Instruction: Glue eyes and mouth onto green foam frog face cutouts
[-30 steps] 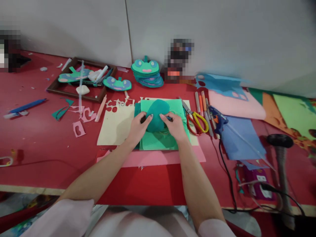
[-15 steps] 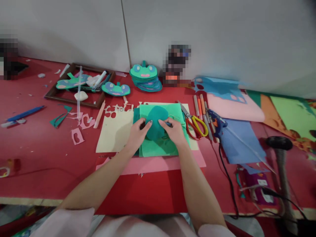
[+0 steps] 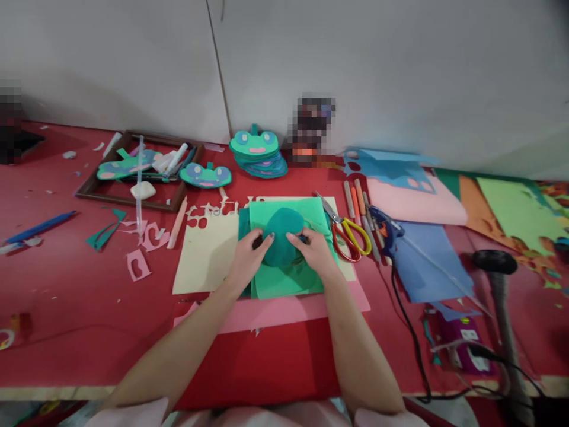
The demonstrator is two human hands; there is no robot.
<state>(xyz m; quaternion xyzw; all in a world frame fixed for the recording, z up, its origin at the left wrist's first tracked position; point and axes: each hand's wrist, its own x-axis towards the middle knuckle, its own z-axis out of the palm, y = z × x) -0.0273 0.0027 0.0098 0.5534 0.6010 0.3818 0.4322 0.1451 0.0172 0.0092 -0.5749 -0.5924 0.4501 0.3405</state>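
A rounded teal felt piece (image 3: 284, 237) is held up between both hands over bright green sheets (image 3: 284, 289). My left hand (image 3: 254, 254) pinches its left edge, thumb on top and fingers curled behind. On the opposite edge, my right hand (image 3: 316, 249) grips it the same way; a small dark spot by those fingers is too small to make out. Under the green sheets lie a cream sheet (image 3: 204, 255) with cut-out holes and a pink sheet (image 3: 271, 314). Scissors (image 3: 347, 231) with red and yellow handles rest just right of my right hand.
Behind stand a stack of frog-face felt pieces (image 3: 258, 157) and a wooden frame (image 3: 127, 200) holding pens. To the right are markers (image 3: 355, 198), a blue glue gun (image 3: 386, 228) with a cord, a blue sheet (image 3: 431, 261) and a mallet (image 3: 495, 261). Pink scraps (image 3: 138, 265) lie left.
The whole scene sits slightly lower in view, as the camera has tilted up a little. Both hands keep the teal felt piece in much the same place.
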